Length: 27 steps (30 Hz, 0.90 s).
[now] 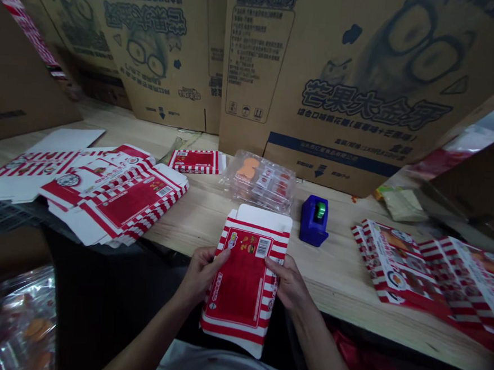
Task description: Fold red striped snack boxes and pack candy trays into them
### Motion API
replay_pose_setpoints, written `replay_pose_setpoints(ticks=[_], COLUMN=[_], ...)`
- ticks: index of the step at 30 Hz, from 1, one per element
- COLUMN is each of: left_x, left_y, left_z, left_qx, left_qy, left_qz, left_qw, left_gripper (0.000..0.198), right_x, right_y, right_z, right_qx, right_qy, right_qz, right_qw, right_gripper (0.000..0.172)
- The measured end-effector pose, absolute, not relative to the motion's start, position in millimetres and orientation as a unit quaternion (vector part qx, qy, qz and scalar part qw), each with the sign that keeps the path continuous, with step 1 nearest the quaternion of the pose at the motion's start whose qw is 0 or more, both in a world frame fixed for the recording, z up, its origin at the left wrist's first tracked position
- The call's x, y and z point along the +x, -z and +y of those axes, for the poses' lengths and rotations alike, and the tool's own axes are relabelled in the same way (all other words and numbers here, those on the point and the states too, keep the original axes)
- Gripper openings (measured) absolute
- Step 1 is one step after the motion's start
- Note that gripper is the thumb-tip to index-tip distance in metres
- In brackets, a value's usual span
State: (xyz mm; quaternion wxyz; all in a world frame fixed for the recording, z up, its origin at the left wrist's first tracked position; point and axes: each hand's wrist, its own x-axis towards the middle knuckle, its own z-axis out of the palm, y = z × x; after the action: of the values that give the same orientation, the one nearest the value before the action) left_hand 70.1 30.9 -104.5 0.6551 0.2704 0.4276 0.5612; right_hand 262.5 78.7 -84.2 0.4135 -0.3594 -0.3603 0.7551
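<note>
I hold a flat red-and-white striped carton (242, 280) over the near edge of the wooden table (212, 205), its white flap pointing away from me. My left hand (201, 272) grips its left side with the thumb on the printed face. My right hand (291, 281) grips the right side the same way. Just beyond the carton lies a clear plastic tray (260, 180) with orange and red items inside.
A stack of flat striped cartons (115, 192) lies at the left, and a folded one (198, 162) behind it. A blue tape dispenser (314, 219) stands right of centre. Assembled striped boxes (427, 271) lie at the right. Large brown cardboard boxes (364, 80) wall the back.
</note>
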Motion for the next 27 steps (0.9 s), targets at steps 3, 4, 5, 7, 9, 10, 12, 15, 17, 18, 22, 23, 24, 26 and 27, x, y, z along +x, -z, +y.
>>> replay_pose_setpoints(ticks=[3, 4, 5, 7, 9, 10, 12, 15, 17, 18, 22, 23, 24, 26, 27], left_x=[68, 67, 66, 65, 66, 67, 72, 80, 85, 87, 91, 92, 93, 94, 94], left_y=[99, 97, 94, 88, 84, 83, 83, 87, 95, 99, 118, 123, 126, 131, 131], left_z=[35, 38, 42, 49, 56, 59, 60, 52, 42, 36, 11, 6, 2, -3, -4], left_qx=[0.294, 0.312, 0.331, 0.351, 0.341, 0.333, 0.321, 0.325, 0.326, 0.322, 0.298, 0.290, 0.281, 0.269, 0.269], left_qy=[-0.557, -0.556, -0.555, -0.564, -0.582, -0.592, -0.605, -0.579, -0.549, -0.539, -0.530, -0.534, -0.539, -0.547, -0.546], left_qz=[0.441, 0.444, 0.445, 0.440, 0.425, 0.416, 0.407, 0.421, 0.432, 0.437, 0.440, 0.437, 0.434, 0.434, 0.435], left_qw=[0.639, 0.630, 0.620, 0.604, 0.603, 0.605, 0.605, 0.618, 0.637, 0.644, 0.661, 0.664, 0.665, 0.664, 0.664], left_gripper=[0.033, 0.033, 0.034, 0.033, 0.033, 0.033, 0.032, 0.034, 0.035, 0.035, 0.034, 0.034, 0.034, 0.033, 0.033], right_x=[265, 266, 267, 270, 270, 269, 268, 268, 270, 271, 271, 270, 269, 269, 270], right_y=[87, 87, 87, 87, 88, 88, 87, 85, 82, 81, 77, 77, 77, 77, 78], right_z=[80, 80, 79, 78, 76, 75, 76, 82, 88, 91, 99, 100, 101, 102, 103], right_qx=[-0.362, -0.363, -0.364, -0.366, -0.377, -0.386, -0.410, -0.440, -0.454, -0.458, -0.455, -0.451, -0.446, -0.436, -0.432], right_qy=[-0.751, -0.753, -0.757, -0.763, -0.759, -0.752, -0.734, -0.696, -0.676, -0.670, -0.667, -0.669, -0.672, -0.683, -0.687], right_qz=[-0.366, -0.372, -0.378, -0.385, -0.381, -0.372, -0.349, -0.319, -0.306, -0.300, -0.298, -0.305, -0.313, -0.332, -0.338], right_qw=[0.413, 0.403, 0.390, 0.368, 0.371, 0.383, 0.414, 0.468, 0.494, 0.501, 0.510, 0.507, 0.501, 0.483, 0.476], right_gripper=[0.033, 0.033, 0.033, 0.034, 0.034, 0.033, 0.031, 0.032, 0.035, 0.036, 0.039, 0.040, 0.042, 0.043, 0.043])
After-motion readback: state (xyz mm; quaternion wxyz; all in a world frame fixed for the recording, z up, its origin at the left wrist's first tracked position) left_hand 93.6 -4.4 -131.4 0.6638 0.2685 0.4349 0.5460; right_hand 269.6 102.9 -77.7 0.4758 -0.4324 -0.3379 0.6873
